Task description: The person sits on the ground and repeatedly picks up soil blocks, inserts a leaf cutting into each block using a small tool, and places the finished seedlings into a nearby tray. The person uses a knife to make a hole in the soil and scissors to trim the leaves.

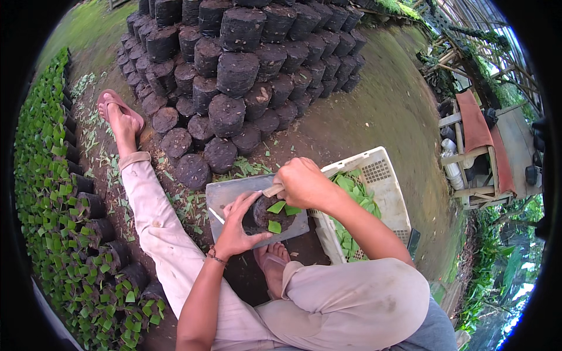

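A black plastic grow bag packed with dark soil (262,210) stands on a grey board (232,186) between my legs. Green cut leaf pieces (275,227) stick out of the soil on its top. My left hand (239,226) grips the bag's side, with thumb and fingers spread around it. Above the bag's far edge, my right hand (303,182) is closed around a short wooden stick (273,190), its tip by the soil and partly hidden. A thin white strip (216,216) lies at the board's left edge, beside my left fingers.
A plastic crate (393,193) holding cut green leaves (351,184) stands at my right, with a dark flat object (413,241) by its rim. Stacked soil bags (237,74) rise ahead. Bags of planted cuttings (57,210) line the left. A wooden bench (483,149) stands far right.
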`<state>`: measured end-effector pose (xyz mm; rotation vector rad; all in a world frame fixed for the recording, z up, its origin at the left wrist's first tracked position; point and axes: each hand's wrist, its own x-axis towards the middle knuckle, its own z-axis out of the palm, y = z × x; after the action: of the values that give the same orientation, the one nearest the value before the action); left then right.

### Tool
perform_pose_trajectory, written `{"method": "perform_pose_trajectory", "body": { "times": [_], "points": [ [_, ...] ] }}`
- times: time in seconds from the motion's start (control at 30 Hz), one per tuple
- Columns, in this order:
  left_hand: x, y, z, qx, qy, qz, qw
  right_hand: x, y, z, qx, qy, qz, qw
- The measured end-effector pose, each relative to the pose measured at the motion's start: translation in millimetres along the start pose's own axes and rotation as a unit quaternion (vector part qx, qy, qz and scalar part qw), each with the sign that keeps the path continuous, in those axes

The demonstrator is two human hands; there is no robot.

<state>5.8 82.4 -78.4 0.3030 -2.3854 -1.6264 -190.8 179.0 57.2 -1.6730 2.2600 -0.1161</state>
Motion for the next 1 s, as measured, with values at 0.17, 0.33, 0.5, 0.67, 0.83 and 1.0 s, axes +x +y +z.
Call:
{"method": "perform_pose_trajectory", "body": {
  "times": [0.17, 0.33, 0.5, 0.67, 0.83, 1.0],
  "points": [
    [0.8, -2.7, -1.0, 0.010, -0.022, -0.004, 1.000, -4.9, 2.6, -6.5, 0.053, -0.029, 0.028, 0.998],
    [1.1, -3.7, 0.6, 0.006, -0.016, -0.007, 1.000, 1.5, 0.1, 3.6, 0.031, -0.033, 0.023, 0.999],
    [-4.4, 5.2, 16.2, 0.023, 0.072, 0.001, 0.997, -10.1, 8.6, -9.4, 0.150, 0.045, 0.009, 0.988],
    [-0.7, 22.0, 55.5, 0.067, 0.199, -0.007, 0.978, -33.6, 12.1, -26.4, 0.311, 0.168, 0.031, 0.935],
    [13.5, 19.8, 28.2, 0.022, 0.101, 0.018, 0.994, -57.1, 18.2, -29.6, 0.435, 0.216, -0.008, 0.874],
    [52.2, 7.7, -30.2, -0.071, -0.126, 0.030, 0.989, -65.7, 22.8, -20.5, 0.478, 0.223, 0.058, 0.848]
  ]
}}
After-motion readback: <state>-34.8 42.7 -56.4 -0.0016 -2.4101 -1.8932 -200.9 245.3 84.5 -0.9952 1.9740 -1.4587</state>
